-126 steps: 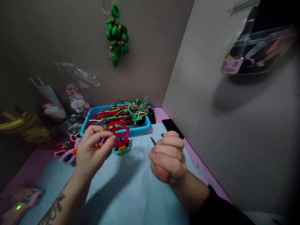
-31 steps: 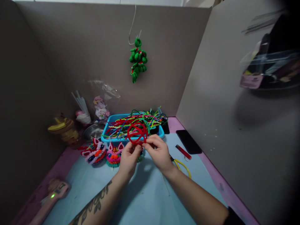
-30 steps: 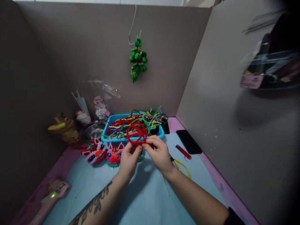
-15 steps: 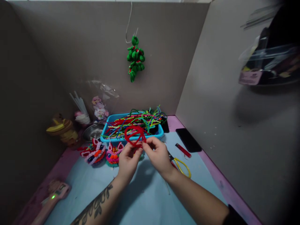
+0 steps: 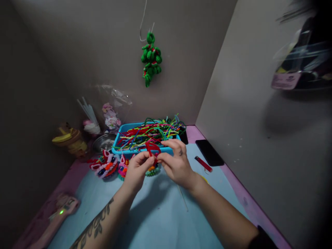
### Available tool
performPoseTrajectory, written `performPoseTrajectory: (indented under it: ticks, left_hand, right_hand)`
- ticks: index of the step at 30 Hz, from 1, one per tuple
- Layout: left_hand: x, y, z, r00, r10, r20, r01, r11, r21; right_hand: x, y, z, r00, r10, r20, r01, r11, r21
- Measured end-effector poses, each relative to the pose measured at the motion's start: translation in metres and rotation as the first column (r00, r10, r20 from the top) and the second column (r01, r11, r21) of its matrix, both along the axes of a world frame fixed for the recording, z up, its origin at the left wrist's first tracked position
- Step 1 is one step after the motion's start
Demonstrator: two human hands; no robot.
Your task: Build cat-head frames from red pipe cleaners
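Note:
A bent red pipe cleaner [image 5: 153,147] rises between my two hands above the mat. My left hand [image 5: 137,171] pinches its lower part between thumb and fingers. Close against it, my right hand [image 5: 178,168] is closed on the same piece with the thumb and a finger, its other fingers bent and raised. Just behind, a blue basket [image 5: 145,151] holds many coloured pipe cleaners [image 5: 153,133]. A pink and orange pipe-cleaner animal head [image 5: 105,166] sits left of my hands, and a second one [image 5: 122,169] is partly hidden by my left hand.
On the right lie a black phone [image 5: 209,152] and a red lighter [image 5: 203,164]. Yellow scissor handles [image 5: 204,178] show behind my right wrist. A metal bowl [image 5: 105,142] and brown figure [image 5: 72,140] stand left. A green ornament [image 5: 151,58] hangs on the back panel.
The red pipe cleaner has turned from a round, face-on loop to a narrower, tilted view. My right hand's fingers have lifted, and its wrist now covers more of the scissors.

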State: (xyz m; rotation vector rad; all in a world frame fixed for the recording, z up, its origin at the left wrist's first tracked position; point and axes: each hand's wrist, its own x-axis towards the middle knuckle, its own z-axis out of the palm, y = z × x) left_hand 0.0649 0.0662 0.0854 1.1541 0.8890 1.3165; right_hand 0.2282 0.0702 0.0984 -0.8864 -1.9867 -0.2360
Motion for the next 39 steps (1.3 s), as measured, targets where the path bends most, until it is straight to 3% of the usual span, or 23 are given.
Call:
performPoseTrajectory:
  ticks: [4,7,11,20,30,39]
  left_hand:
    - [-0.003,-0.001,0.012,0.993,-0.044,0.111,0.051,0.997,-0.061]
    - [-0.007,-0.001,0.018,0.995,-0.038,0.093,0.047,0.994,-0.099]
    - [-0.008,-0.001,0.020,0.991,-0.119,0.068,0.129,0.979,-0.158]
    - [-0.006,-0.002,0.022,0.964,-0.205,0.168,0.239,0.947,-0.216]
    - [-0.006,-0.001,0.019,0.984,-0.150,-0.096,0.135,0.980,-0.146]
    - [0.005,-0.004,0.013,0.999,-0.037,-0.012,0.035,0.991,-0.126]
  right_hand:
    - [0.002,0.002,-0.001,1.000,0.021,-0.004,-0.021,1.000,0.007]
    - [0.005,0.002,0.000,0.998,0.054,-0.038,-0.052,0.998,0.029]
    - [0.003,0.001,0.000,0.998,0.062,-0.006,-0.062,0.997,0.046]
    - [0.000,0.000,-0.006,0.997,0.071,-0.015,-0.069,0.995,0.070]
    - [0.002,0.004,-0.008,1.000,0.000,-0.002,0.000,0.985,0.172]
    - [-0.002,0.000,-0.009,1.000,-0.018,0.013,0.015,0.979,0.202]
